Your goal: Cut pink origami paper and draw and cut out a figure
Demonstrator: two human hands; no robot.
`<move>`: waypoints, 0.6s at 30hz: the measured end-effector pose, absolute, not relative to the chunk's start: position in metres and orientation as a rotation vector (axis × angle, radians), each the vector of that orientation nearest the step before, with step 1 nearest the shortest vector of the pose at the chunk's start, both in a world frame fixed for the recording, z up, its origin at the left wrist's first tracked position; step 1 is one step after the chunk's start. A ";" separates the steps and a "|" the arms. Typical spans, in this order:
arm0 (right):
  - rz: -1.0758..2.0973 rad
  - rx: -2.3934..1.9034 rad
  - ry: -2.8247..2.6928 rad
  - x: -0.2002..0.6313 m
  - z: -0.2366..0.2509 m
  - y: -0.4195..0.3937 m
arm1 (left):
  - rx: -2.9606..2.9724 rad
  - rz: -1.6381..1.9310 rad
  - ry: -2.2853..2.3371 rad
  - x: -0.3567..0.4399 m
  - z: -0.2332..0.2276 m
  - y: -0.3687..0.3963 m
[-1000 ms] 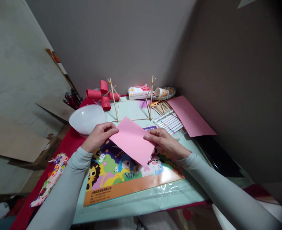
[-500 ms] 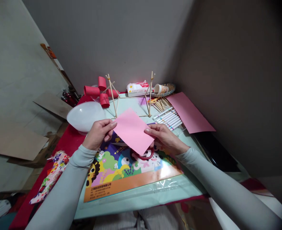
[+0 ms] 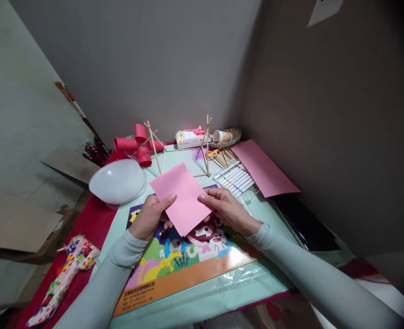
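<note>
Both my hands hold a small pink sheet of paper (image 3: pixel 182 196) above the table. My left hand (image 3: pixel 152 217) pinches its lower left edge and my right hand (image 3: pixel 224 208) grips its right edge. Under the sheet lies a colourful picture booklet (image 3: pixel 184 260) on a pale green mat (image 3: pixel 222 288). A red ring-shaped object (image 3: pixel 202 233), perhaps scissor handles, shows just below the paper, partly hidden by it.
A white bowl-shaped dome (image 3: pixel 118 182) sits at the left. Behind are red paper rolls (image 3: pixel 135 142), a wooden stick frame (image 3: pixel 181 151), a tissue pack (image 3: pixel 190 136), a paper cup (image 3: pixel 221 135), white markers (image 3: pixel 234 176), a larger pink sheet (image 3: pixel 262 168) and patterned cloth (image 3: pixel 63 278).
The pink sheet has turned and shifted left; my left hand slid down its edge toward the lower corner. The red ring came into sight beneath it. The camera view tilted slightly.
</note>
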State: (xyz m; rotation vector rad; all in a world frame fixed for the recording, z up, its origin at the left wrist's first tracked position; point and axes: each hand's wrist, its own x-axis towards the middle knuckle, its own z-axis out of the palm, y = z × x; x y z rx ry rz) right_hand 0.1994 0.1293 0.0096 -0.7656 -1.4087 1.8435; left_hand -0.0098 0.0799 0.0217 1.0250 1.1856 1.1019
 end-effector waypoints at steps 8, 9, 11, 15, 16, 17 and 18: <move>1.919 -0.777 -1.465 0.211 0.029 0.125 | 1.025 0.904 1.164 -0.022 0.027 0.075; 1.943 -0.763 -1.465 0.210 0.028 0.124 | 1.022 0.891 1.160 -0.022 0.027 0.074; 1.982 -0.740 -1.449 0.209 0.023 0.124 | 1.009 0.883 1.150 -0.021 0.026 0.074; 1.997 -0.717 -1.415 0.205 0.015 0.127 | 0.962 0.924 1.113 -0.015 0.026 0.076; 2.000 -0.711 -1.407 0.205 0.015 0.128 | 0.950 0.935 1.100 -0.013 0.026 0.076; 2.003 -0.705 -1.399 0.205 0.014 0.129 | 0.938 0.943 1.086 -0.011 0.026 0.076; 2.006 -0.700 -1.392 0.205 0.014 0.130 | 0.925 0.949 1.070 -0.009 0.026 0.076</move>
